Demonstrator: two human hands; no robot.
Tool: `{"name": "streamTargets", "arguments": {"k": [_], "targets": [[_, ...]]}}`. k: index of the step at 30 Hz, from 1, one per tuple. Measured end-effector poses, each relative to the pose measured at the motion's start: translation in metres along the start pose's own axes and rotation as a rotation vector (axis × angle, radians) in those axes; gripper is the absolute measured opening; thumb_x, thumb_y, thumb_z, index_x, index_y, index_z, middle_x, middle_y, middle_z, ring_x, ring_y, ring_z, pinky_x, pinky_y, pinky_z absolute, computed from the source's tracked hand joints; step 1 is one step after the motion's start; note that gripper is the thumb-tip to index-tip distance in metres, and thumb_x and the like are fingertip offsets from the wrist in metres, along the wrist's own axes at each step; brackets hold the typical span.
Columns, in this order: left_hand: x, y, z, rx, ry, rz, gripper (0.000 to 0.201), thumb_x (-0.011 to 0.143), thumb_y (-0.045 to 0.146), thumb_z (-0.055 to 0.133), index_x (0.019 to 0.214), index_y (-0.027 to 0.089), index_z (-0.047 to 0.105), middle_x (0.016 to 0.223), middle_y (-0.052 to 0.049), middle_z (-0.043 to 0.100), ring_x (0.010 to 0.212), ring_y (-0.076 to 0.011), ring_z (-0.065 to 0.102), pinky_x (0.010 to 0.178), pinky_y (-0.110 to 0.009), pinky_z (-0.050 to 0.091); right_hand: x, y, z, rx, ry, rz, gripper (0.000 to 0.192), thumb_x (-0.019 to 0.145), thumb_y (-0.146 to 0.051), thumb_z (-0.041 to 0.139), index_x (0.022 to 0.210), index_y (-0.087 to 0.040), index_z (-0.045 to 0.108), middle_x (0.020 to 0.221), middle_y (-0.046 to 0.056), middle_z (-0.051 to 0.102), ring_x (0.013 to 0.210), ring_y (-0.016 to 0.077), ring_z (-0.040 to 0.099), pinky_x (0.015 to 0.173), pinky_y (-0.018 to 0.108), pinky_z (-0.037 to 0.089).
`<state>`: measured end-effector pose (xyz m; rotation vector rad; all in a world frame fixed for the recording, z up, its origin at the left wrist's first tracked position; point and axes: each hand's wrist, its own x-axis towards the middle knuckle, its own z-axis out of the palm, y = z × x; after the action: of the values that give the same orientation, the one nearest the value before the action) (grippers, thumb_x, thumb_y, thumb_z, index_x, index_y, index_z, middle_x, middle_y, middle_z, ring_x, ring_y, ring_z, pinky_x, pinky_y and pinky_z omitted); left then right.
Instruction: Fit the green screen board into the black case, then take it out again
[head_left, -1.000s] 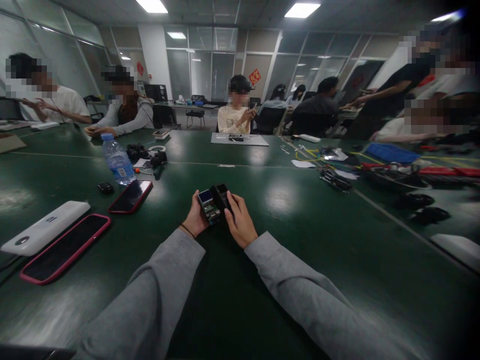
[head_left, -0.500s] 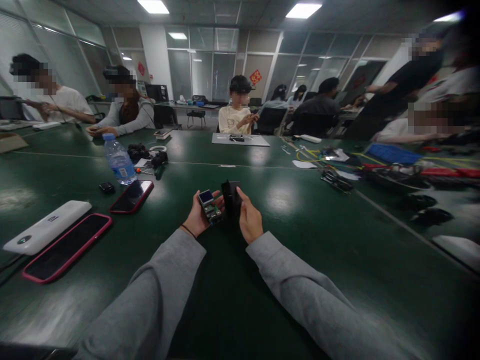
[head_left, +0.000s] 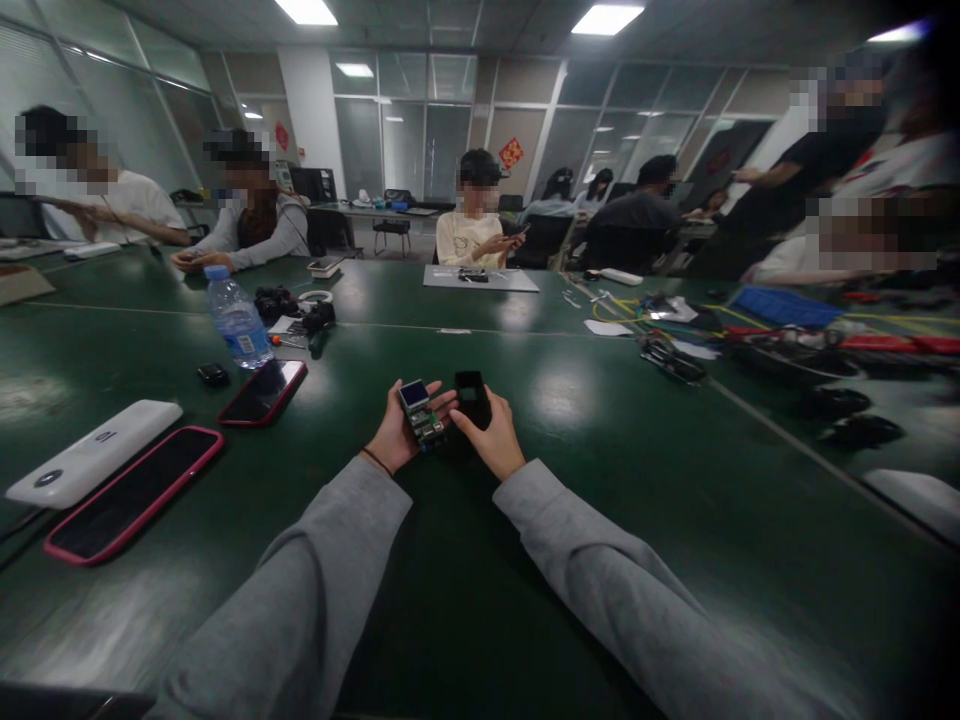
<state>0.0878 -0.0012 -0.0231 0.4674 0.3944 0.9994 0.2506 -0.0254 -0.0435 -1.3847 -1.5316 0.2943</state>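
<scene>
A small green circuit board with a screen (head_left: 421, 410) lies across the palm of my left hand (head_left: 394, 428), its thumb along one edge. The screen is at the board's far end and looks dark blue. My right hand (head_left: 496, 432) grips a black rectangular casing (head_left: 472, 396), thumb on the near side and fingers behind it. A window-like opening shows in the casing, which faces me. The two things are close together but apart, both above the green table (head_left: 420, 620).
On the left are a water bottle (head_left: 238, 320), a red-edged phone (head_left: 264, 392), a pink-framed black phone or case (head_left: 139, 495), a white power bank (head_left: 94, 452) and a small black box (head_left: 213, 374). Tangled cables (head_left: 675, 360) lie right. A person (head_left: 480, 225) sits opposite.
My right hand has turned the black casing, so its opening now faces me rather than its edge. The board in my left hand has hardly moved.
</scene>
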Motion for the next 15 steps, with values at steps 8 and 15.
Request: {"name": "streamTargets", "arguments": {"k": [8,15], "targets": [[0.0,0.001,0.0,-0.029,-0.018,0.005,0.066,0.083,0.06,0.034,0.126,0.013,0.047,0.123,-0.018,0.055,0.11,-0.0283,0.055,0.089,-0.041,0.044,-0.002,0.01,0.004,-0.121,0.024,-0.088,0.061,0.07,-0.031,0.058,0.126,-0.009,0.043,0.115,0.016,0.05,0.11,0.0258,0.046,0.096,0.044,0.039],[0.0,0.001,-0.004,-0.073,-0.014,0.012,0.065,0.082,0.06,0.037,0.126,0.014,0.046,0.127,-0.018,0.051,0.113,-0.028,0.052,0.091,-0.041,0.042,0.03,0.056,-0.055,-0.273,0.216,-0.123,0.057,0.075,-0.038,0.053,0.124,-0.009,0.048,0.114,0.015,0.055,0.106,0.0244,0.052,0.093,0.04,0.042]]}}
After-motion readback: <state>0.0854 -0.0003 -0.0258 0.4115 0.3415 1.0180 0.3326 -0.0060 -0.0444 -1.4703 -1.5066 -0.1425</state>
